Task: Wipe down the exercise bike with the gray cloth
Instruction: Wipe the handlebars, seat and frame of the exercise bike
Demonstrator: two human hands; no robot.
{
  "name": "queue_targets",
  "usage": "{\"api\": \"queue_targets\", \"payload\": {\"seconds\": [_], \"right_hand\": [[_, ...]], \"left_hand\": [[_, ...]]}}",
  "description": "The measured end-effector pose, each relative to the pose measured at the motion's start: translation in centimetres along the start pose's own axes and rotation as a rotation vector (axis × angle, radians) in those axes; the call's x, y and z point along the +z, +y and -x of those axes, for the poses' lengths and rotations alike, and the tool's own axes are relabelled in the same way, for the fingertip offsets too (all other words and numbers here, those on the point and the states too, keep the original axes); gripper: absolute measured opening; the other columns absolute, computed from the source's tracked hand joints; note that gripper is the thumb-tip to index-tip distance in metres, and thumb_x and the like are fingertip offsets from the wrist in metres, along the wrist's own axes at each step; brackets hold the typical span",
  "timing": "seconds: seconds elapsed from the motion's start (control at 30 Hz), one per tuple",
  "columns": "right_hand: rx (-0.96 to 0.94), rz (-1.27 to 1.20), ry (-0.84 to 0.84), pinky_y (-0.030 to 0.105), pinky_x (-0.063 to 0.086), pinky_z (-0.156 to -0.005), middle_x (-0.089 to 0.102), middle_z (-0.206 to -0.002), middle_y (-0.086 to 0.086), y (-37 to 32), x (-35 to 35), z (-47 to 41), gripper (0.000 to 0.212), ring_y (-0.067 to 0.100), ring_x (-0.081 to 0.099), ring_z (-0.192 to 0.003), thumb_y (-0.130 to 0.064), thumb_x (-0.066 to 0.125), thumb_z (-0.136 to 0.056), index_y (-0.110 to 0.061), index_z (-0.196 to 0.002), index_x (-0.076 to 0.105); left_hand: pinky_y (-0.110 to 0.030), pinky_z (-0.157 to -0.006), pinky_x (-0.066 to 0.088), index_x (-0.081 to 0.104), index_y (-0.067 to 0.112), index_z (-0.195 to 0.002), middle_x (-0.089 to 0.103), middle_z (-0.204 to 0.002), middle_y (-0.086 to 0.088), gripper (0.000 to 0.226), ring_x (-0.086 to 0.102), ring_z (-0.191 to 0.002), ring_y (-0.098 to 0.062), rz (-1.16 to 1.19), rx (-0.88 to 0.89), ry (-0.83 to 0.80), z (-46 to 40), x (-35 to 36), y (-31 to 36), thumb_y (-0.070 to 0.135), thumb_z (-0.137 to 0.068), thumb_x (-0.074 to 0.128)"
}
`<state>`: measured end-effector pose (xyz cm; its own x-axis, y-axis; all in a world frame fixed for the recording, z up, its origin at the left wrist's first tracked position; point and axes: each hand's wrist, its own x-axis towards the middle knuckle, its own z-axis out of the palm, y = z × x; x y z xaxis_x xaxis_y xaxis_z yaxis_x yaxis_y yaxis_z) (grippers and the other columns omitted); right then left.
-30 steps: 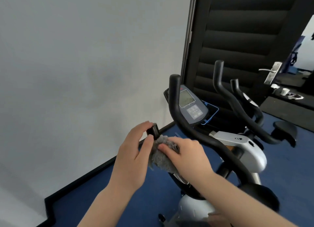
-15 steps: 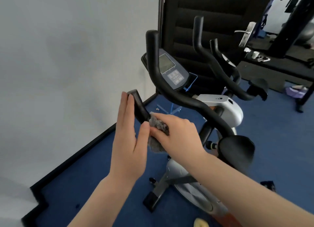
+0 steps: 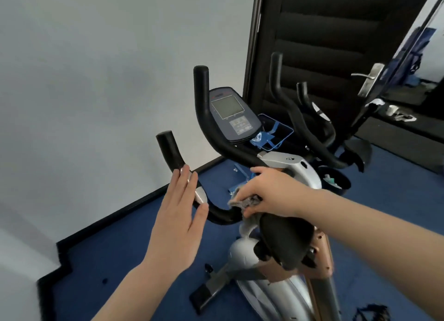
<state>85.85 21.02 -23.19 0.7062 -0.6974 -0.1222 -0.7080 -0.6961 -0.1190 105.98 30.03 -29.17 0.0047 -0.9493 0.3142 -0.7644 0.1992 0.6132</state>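
Most of the gray cloth (image 3: 245,201) is hidden under the right hand (image 3: 271,193); only a crumpled edge shows at its 9 o'clock side. The left hand (image 3: 177,215) covers part of the near handlebar (image 3: 169,152). The exercise bike (image 3: 286,169) is cut off by the bottom edge at 5 o'clock. The console screen (image 3: 228,106) is too blurred to read. A dark tangled object (image 3: 371,312) at 4 o'clock is indistinct.

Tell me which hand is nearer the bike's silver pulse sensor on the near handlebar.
Left. The left hand lies flat against the pulse sensor, fingers straight. The right hand grips the gray cloth farther down the same handlebar, toward the stem.
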Motion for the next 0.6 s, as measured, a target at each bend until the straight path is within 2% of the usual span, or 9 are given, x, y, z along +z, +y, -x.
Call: {"api": "queue_targets", "payload": {"seconds": [0.07,0.17,0.23,0.3,0.37,0.47,0.53,0.6], "right_hand": [[-0.050,0.155,0.049,0.029,0.003,-0.115,0.070,-0.111,-0.013,1.7,-0.3,0.5,0.034,0.010,0.058,-0.111,-0.044,0.065,-0.082,-0.036,-0.116,0.065],[-0.076,0.188,0.124,0.021,-0.001,-0.106,0.070,-0.111,-0.009,2.3,0.0,1.0,0.031,0.018,0.055,-0.117,-0.040,0.064,-0.084,-0.033,-0.113,0.067],[-0.082,0.202,0.152,0.020,0.004,-0.103,0.070,-0.111,-0.006,2.2,0.3,0.9,0.029,0.022,0.054,-0.117,-0.041,0.063,-0.084,-0.033,-0.112,0.068],[-0.053,0.200,0.150,0.025,0.020,-0.103,0.068,-0.114,-0.005,2.0,0.7,1.0,0.034,0.021,0.052,-0.116,-0.042,0.063,-0.085,-0.036,-0.118,0.064],[-0.007,0.186,0.146,0.030,0.036,-0.088,0.068,-0.112,-0.003,1.7,0.6,1.0,0.037,0.023,0.054,-0.110,-0.043,0.065,-0.083,-0.036,-0.119,0.063],[0.007,0.076,0.151,0.030,0.040,-0.069,0.066,-0.103,-0.001,0.6,-0.5,1.5,0.033,0.023,0.060,-0.095,-0.043,0.066,-0.081,-0.029,-0.111,0.066],[0.016,-0.035,0.184,0.030,0.042,-0.067,0.065,-0.098,-0.002,-0.4,-1.5,2.4,0.028,0.021,0.060,-0.092,-0.042,0.067,-0.081,-0.029,-0.105,0.068],[0.024,-0.075,0.251,0.030,0.041,-0.066,0.066,-0.095,-0.003,-1.6,-2.2,3.7,0.023,0.020,0.060,-0.094,-0.039,0.064,-0.082,-0.029,-0.102,0.069]], "left_hand": [[-0.019,-0.112,-0.003,0.000,0.037,-0.145,-0.013,-0.153,0.026,0.058,-0.018,-0.138,0.010,-0.042,-0.035,0.001,0.4,0.1,0.7,0.041,-0.096,0.031],[-0.019,-0.114,-0.004,-0.005,0.037,-0.144,-0.016,-0.152,0.027,0.060,-0.019,-0.136,0.012,-0.090,-0.086,-0.014,1.5,0.7,1.8,0.039,-0.097,0.033],[-0.021,-0.116,-0.001,-0.005,0.040,-0.143,-0.015,-0.151,0.029,0.060,-0.015,-0.138,0.011,-0.088,-0.135,-0.012,2.6,1.2,2.7,0.040,-0.097,0.033],[-0.023,-0.116,0.006,-0.001,0.043,-0.145,-0.010,-0.152,0.032,0.060,-0.006,-0.139,0.010,-0.037,-0.201,-0.008,3.8,1.7,3.8,0.041,-0.096,0.035],[-0.021,-0.114,0.013,0.004,0.046,-0.145,-0.004,-0.151,0.034,0.059,0.005,-0.138,0.009,0.025,-0.247,0.006,5.0,1.9,4.8,0.041,-0.096,0.036],[-0.018,-0.111,0.013,0.016,0.037,-0.147,0.013,-0.154,0.025,0.055,0.016,-0.139,0.004,-0.029,-0.274,0.029,6.2,0.7,5.9,0.039,-0.096,0.037],[-0.019,-0.109,0.018,0.026,0.032,-0.146,0.027,-0.152,0.018,0.051,0.027,-0.137,-0.002,-0.101,-0.287,0.076,6.8,-0.8,6.6,0.037,-0.096,0.037],[-0.019,-0.103,0.026,0.032,0.031,-0.143,0.036,-0.147,0.014,0.047,0.039,-0.127,-0.003,-0.160,-0.265,0.127,7.3,-2.6,7.4,0.037,-0.096,0.036]]}}
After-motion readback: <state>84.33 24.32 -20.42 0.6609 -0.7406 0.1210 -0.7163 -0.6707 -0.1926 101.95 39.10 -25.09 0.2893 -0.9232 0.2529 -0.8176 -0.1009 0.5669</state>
